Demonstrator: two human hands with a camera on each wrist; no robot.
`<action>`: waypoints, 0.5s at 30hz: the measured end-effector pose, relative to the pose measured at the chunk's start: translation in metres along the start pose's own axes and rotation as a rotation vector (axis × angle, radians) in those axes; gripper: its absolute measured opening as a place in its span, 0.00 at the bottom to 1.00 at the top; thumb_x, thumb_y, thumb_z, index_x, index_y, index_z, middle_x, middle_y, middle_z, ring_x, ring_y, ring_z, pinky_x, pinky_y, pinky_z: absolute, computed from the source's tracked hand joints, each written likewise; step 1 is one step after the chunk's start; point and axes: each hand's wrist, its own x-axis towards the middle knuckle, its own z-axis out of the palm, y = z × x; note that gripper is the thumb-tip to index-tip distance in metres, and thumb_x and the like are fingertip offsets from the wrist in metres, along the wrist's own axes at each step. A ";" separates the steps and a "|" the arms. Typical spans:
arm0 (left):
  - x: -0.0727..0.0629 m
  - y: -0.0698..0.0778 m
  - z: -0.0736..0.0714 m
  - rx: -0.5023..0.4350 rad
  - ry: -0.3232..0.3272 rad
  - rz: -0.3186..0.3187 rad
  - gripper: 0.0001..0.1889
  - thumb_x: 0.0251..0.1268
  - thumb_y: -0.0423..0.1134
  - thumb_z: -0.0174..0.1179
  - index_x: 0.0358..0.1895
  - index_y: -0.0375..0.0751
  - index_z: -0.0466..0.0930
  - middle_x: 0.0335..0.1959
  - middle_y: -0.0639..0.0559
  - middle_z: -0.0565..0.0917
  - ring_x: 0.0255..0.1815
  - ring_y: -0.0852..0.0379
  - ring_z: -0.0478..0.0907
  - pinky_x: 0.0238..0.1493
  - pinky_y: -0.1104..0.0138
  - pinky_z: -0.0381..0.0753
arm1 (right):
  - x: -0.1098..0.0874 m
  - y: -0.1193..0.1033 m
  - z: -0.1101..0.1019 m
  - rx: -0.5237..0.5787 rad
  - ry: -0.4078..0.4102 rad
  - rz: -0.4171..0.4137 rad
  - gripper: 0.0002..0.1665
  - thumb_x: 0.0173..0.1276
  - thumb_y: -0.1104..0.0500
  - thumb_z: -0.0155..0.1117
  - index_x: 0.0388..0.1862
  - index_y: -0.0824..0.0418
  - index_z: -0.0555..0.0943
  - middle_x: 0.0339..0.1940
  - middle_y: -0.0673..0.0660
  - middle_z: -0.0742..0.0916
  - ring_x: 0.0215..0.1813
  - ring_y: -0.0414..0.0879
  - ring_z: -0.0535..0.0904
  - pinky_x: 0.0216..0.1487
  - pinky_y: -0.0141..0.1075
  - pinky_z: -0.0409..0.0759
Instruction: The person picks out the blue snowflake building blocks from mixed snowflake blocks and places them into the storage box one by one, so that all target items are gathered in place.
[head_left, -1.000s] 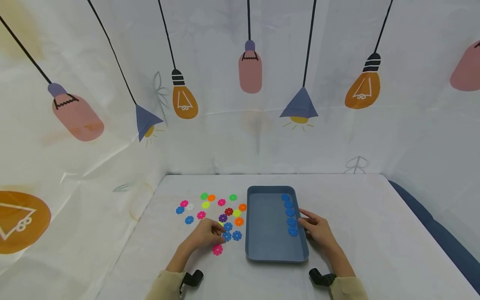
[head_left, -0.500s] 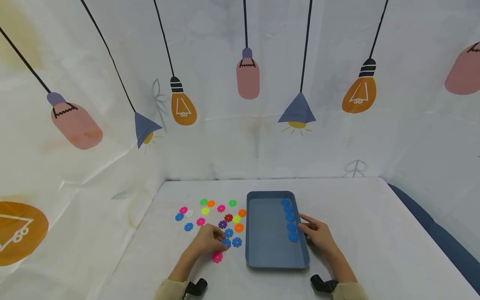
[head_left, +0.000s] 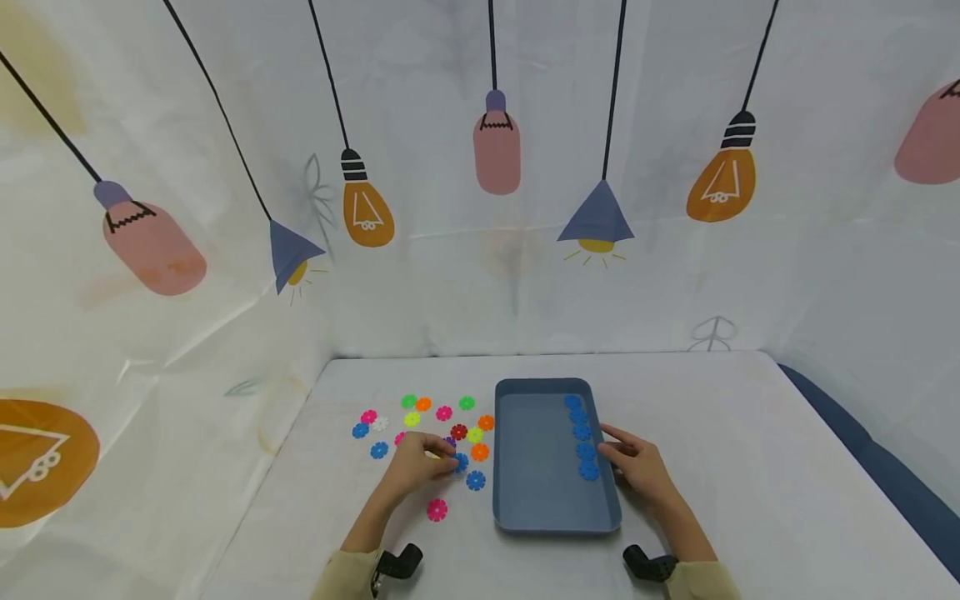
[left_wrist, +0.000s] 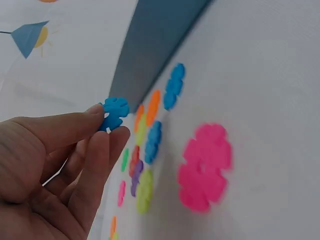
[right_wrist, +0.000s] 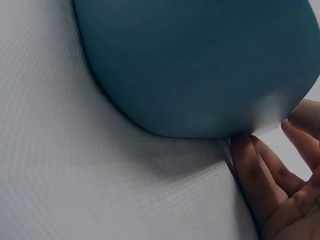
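My left hand (head_left: 420, 462) pinches a blue flower-shaped plastic disc (left_wrist: 115, 111) between thumb and fingertips, raised above the table in the left wrist view. Under and beside it lie loose discs: a blue disc (head_left: 476, 481), an orange disc (head_left: 479, 452) and a pink disc (head_left: 437, 510). On the right, my right hand (head_left: 637, 467) holds the side of the blue-grey tray (head_left: 551, 527), thumb at the rim and fingers against the outer wall. Inside the tray, several blue discs (head_left: 582, 432) form a column along its right side.
Farther left on the white table (head_left: 750, 467), more discs are scattered, among them a green disc (head_left: 408, 402), a white disc (head_left: 380, 423) and a dark red disc (head_left: 459, 432). A white curtain (head_left: 442, 292) printed with lamps hangs behind the table.
My left hand has lifted a blue disc off the table, moving slightly up and away from the pink disc. The right hand stays at the tray; the head view has shifted slightly.
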 end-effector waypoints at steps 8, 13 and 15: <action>0.020 0.027 0.008 -0.181 -0.002 -0.028 0.12 0.57 0.36 0.71 0.42 0.33 0.85 0.33 0.45 0.82 0.30 0.50 0.84 0.35 0.64 0.85 | 0.001 0.000 0.001 0.011 0.000 0.009 0.31 0.68 0.54 0.66 0.69 0.59 0.72 0.53 0.66 0.83 0.42 0.50 0.81 0.33 0.38 0.78; 0.034 0.035 0.017 -0.242 -0.009 -0.035 0.11 0.60 0.35 0.68 0.44 0.32 0.84 0.35 0.44 0.83 0.31 0.51 0.85 0.36 0.63 0.85 | 0.001 -0.001 0.001 0.006 -0.002 0.009 0.32 0.68 0.54 0.65 0.69 0.58 0.72 0.54 0.66 0.83 0.41 0.50 0.80 0.33 0.38 0.78; 0.038 0.038 0.021 -0.264 -0.014 -0.022 0.11 0.61 0.34 0.68 0.44 0.31 0.84 0.36 0.43 0.83 0.32 0.51 0.85 0.36 0.63 0.85 | 0.000 -0.001 0.000 0.010 0.001 0.010 0.31 0.68 0.54 0.65 0.69 0.58 0.72 0.53 0.66 0.83 0.41 0.50 0.80 0.34 0.38 0.78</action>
